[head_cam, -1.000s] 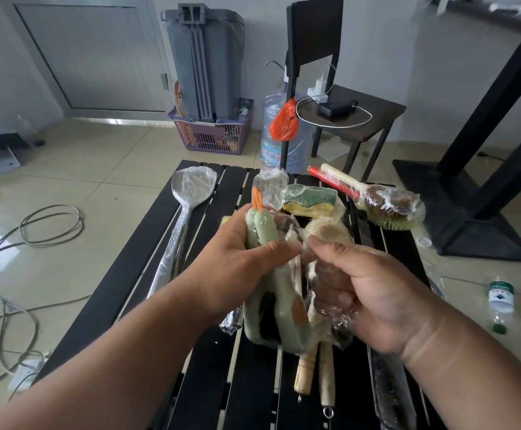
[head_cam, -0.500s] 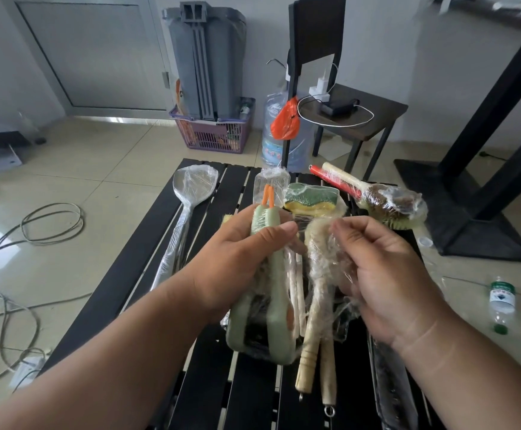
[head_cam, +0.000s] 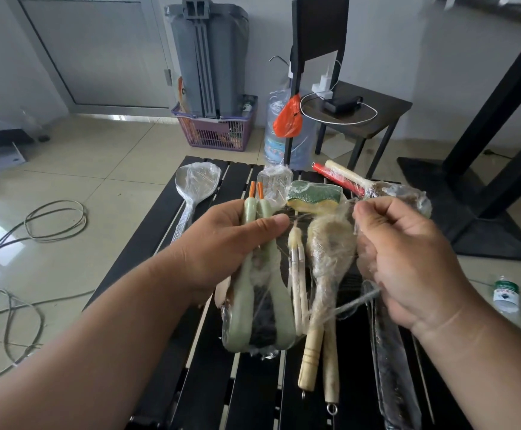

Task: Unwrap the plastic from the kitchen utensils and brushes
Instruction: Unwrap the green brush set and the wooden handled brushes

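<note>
The left hand [head_cam: 222,246] covers the middle of the green brush handles [head_cam: 260,293]. The right hand [head_cam: 408,262] hides where the plastic film [head_cam: 350,305] ends. A wrapped long utensil [head_cam: 395,367] runs off the bottom edge, its kind unclear. The purple basket [head_cam: 218,131] holds contents too small to identify.

Both forearms reach forward from the lower edge of the view, bare to the wrist. The left hand [head_cam: 222,243] shows its back, thumb laid across the front of the green brush handles [head_cam: 257,212] and fingers curled behind them. The right hand [head_cam: 408,259], level with the left, has its fingers curled, pinching clear plastic [head_cam: 350,305] that trails below the grip.
</note>
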